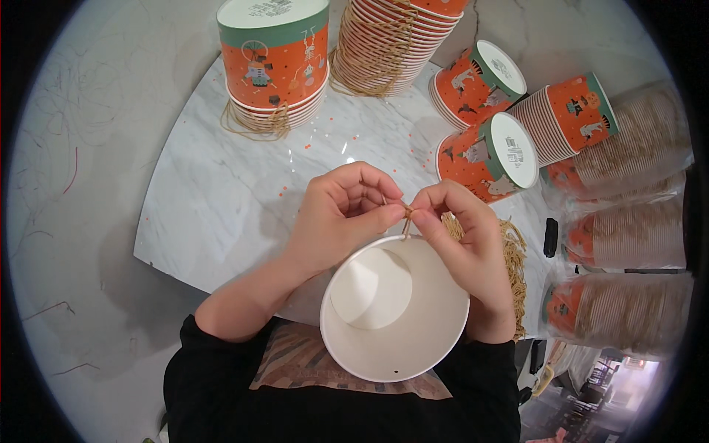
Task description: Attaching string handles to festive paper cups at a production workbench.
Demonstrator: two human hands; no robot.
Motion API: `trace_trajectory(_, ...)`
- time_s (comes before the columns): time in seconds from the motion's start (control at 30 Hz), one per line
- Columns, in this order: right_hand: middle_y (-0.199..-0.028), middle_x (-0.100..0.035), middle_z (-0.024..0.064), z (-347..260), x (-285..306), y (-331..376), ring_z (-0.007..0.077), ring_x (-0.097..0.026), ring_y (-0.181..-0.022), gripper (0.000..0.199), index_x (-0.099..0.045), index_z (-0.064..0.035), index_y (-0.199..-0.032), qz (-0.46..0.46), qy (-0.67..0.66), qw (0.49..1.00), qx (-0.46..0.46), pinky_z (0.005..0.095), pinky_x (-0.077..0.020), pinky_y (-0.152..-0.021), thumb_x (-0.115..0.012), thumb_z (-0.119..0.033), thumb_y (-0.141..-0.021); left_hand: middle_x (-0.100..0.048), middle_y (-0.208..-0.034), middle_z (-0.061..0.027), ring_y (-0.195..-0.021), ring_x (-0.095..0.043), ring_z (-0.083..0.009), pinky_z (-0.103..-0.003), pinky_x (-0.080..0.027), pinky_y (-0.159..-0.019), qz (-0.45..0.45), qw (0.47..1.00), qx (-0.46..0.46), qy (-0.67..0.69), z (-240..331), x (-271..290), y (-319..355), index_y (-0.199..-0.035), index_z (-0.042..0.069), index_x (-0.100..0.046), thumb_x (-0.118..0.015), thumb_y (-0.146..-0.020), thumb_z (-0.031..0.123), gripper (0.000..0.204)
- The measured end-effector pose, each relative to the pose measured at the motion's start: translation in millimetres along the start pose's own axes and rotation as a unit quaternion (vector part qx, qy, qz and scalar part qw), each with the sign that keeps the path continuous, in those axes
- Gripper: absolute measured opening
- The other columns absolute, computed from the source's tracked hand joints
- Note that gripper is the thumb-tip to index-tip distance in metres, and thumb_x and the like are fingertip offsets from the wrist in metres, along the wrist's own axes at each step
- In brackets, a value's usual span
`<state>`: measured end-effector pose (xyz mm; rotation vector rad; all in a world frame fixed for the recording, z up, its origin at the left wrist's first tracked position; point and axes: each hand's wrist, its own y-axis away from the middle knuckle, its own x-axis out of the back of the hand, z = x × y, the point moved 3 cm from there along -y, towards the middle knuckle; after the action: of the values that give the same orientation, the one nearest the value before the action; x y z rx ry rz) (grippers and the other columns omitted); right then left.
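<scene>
A large white paper cup rests against my body with its open mouth facing up at me. At its far rim both hands meet on a thin brown string. My left hand pinches the string between thumb and forefinger. My right hand pinches the same string from the other side, fingers curled over the cup's rim. A small hole shows near the cup's near rim.
Stacks of orange and green printed paper cups stand upside down at the back and lie on their sides at the right. A heap of brown strings lies by my right hand. Bagged cup stacks fill the right edge of the marble table.
</scene>
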<state>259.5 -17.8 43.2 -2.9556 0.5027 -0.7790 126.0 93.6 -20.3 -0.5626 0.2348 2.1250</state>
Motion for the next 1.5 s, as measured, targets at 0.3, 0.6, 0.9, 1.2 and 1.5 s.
trace_trajectory(0.3,-0.090,-0.062,-0.0047,8.4,-0.3,-5.0,0.0019,-0.054,-0.082,0.011,-0.064,-0.0007,-0.100,-0.076,-0.253,0.948,-0.175,0.0198,-0.0432,-0.072,-0.062,-0.012,-0.098,-0.071,-0.092,-0.0058,-0.079,-0.065,-0.0058,-0.021,-0.053,-0.071,-0.025,1.000,0.000,-0.017,-1.7,3.7,1.5,-0.094,0.000,-0.065,-0.068,-0.088,-0.005,0.008)
trace_trajectory(0.6,-0.086,-0.062,-0.0047,12.3,-5.0,-5.7,0.0025,-0.052,-0.078,0.011,-0.066,0.0001,-0.097,-0.046,-0.233,0.959,-0.155,0.0199,-0.0421,-0.069,-0.064,-0.011,-0.096,-0.072,-0.091,-0.0048,-0.079,-0.065,-0.0061,-0.022,-0.053,-0.070,-0.040,0.997,0.004,-0.067,2.4,6.3,2.8,-0.094,-0.002,-0.069,-0.071,-0.090,0.001,0.006)
trace_trajectory(0.9,-0.082,-0.062,0.0023,0.2,-2.5,-4.3,0.0097,-0.053,-0.077,0.012,-0.067,0.0021,-0.093,0.010,-0.030,0.999,0.010,0.0255,-0.0442,-0.072,-0.072,-0.006,-0.087,-0.071,-0.088,-0.0046,-0.076,-0.063,-0.0060,-0.021,-0.052,-0.068,-0.006,0.998,0.033,-0.046,2.9,4.1,1.4,-0.095,-0.002,-0.069,-0.071,-0.092,0.005,0.008)
trace_trajectory(1.2,-0.082,-0.060,0.0044,-2.6,-3.0,-3.0,0.0130,-0.054,-0.076,0.014,-0.066,0.0016,-0.090,-0.025,0.010,1.000,0.002,0.0266,-0.0450,-0.070,-0.075,-0.006,-0.083,-0.072,-0.087,-0.0023,-0.074,-0.064,-0.0058,-0.021,-0.052,-0.068,-0.007,0.999,0.036,-0.011,5.9,11.1,-3.3,-0.096,-0.001,-0.071,-0.073,-0.092,0.011,0.013)
trace_trajectory(1.5,-0.079,-0.060,0.0044,-1.1,-2.5,-3.1,0.0132,-0.054,-0.075,0.009,-0.064,0.0014,-0.087,-0.026,0.006,1.000,0.004,0.0276,-0.0448,-0.070,-0.070,-0.005,-0.084,-0.073,-0.091,-0.0062,-0.076,-0.067,-0.0092,-0.023,-0.055,-0.071,-0.010,0.998,0.061,0.002,6.9,15.5,-3.7,-0.099,-0.001,-0.069,-0.069,-0.096,0.012,0.013)
